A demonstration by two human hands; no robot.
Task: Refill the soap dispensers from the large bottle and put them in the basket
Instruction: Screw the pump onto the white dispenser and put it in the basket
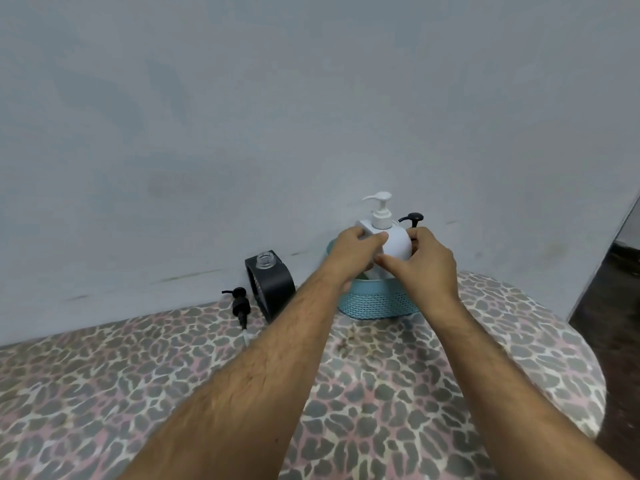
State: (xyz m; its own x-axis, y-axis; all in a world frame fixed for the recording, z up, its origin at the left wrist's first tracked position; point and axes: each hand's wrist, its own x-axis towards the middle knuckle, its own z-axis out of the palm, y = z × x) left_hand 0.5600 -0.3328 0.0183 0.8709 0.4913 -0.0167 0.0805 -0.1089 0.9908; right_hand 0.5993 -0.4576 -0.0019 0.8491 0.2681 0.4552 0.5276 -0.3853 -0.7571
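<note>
A white soap dispenser [394,240] with a white pump stands partly inside the light blue basket [377,301] near the wall. My left hand [355,252] grips its left side and my right hand [427,261] grips its right side and front. Behind my right hand a black pump head [414,218] sticks up from the basket; what it belongs to is hidden. To the left, a black dispenser [272,284] stands on the table with its neck uncapped. Its black pump [239,304] lies on the cloth beside it. No large bottle is in view.
The round table wears a leopard-print cloth [381,393] and stands against a pale grey wall [242,133]. Its edge curves away at the right, where dark floor [613,323] shows.
</note>
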